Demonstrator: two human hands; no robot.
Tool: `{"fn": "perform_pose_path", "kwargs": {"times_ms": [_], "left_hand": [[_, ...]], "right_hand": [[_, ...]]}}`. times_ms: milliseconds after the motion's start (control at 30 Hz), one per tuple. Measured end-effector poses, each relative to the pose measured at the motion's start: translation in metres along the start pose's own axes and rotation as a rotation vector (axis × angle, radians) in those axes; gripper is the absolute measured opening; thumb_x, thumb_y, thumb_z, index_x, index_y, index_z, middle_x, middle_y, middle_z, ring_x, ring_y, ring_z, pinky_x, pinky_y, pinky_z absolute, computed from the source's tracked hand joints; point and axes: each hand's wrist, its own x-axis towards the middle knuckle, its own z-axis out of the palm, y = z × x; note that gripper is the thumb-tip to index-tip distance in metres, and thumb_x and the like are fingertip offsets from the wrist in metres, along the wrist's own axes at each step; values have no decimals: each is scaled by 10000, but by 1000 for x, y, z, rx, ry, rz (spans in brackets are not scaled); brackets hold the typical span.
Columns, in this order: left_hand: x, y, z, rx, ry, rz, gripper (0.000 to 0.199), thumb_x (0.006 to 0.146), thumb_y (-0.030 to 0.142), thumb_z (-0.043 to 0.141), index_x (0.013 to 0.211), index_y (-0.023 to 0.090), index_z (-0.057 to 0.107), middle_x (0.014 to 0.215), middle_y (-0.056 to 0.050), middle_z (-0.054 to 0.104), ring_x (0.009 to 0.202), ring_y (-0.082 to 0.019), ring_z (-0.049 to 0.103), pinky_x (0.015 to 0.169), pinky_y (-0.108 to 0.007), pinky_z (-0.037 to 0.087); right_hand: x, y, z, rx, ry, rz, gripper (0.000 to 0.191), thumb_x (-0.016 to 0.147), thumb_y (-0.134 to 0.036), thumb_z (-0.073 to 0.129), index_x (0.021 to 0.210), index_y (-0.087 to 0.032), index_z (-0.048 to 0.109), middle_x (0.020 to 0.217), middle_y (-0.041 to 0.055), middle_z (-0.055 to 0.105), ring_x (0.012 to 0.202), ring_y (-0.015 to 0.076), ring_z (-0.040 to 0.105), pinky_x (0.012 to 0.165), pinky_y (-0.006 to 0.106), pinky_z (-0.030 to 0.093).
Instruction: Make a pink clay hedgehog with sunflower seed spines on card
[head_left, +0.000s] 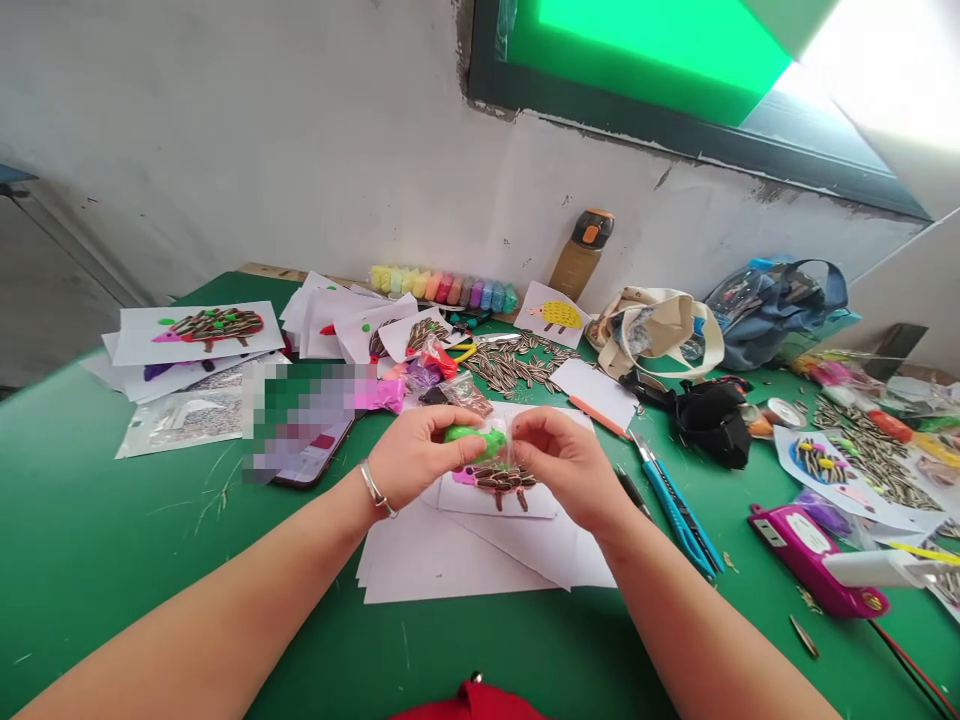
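Green clay in a clear plastic bag point(487, 440) is held up between my two hands. My left hand point(412, 455) pinches the clay end, with thumb and fingers closed on it. My right hand point(559, 460) has its fingertips pressed together on the clear edge of the bag. Just beneath lies a paper with a hedgehog picture point(501, 490), its back covered in striped seeds, with a pink face and brown legs. That picture rests on a stack of white sheets point(450, 565); the hands hide its upper part.
Left are a phone point(311, 455) and finished pictures point(206, 335). Beyond my hands are clay packets point(442, 285), loose seeds point(517, 360) and a bottle point(581, 255). At right lie scissors point(679, 510), a black pouch point(709, 420) and a magenta device point(817, 560).
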Motion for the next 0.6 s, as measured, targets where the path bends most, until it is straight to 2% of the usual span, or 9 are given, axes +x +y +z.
{"fn": "perform_pose_path", "kwargs": {"times_ms": [133,267,367,600], "left_hand": [[2,-2,-1,-71,-53,-20,361,712,402,715,971,150,700,879,-53,706,738,-173,633,676,-300,527],[2,-3,-1,-128,-127,-58,340,713,392,722,944,143,700,837,-54,708,737,-181,641,687,-307,531],[3,-4,-1,-166,-168,-88,329,712,381,728,929,135,698,831,-59,709,751,-187,645,704,-315,532],[5,-8,2,-271,-162,-166,356,675,349,772,951,140,688,835,-46,702,740,-172,651,714,-312,533]], "right_hand": [[0,5,0,-143,18,-94,138,794,-287,664,920,-231,673,1006,35,632,732,125,604,656,274,531],[1,5,1,-56,-124,-27,205,810,-309,662,1005,-265,708,1134,36,628,796,147,629,661,283,544],[1,3,1,-52,-216,-11,217,827,-303,650,1032,-266,709,1104,29,643,891,171,628,699,287,542],[1,0,-4,-316,-157,-54,141,839,-254,621,959,-254,695,1003,20,675,905,174,621,773,297,509]]}}
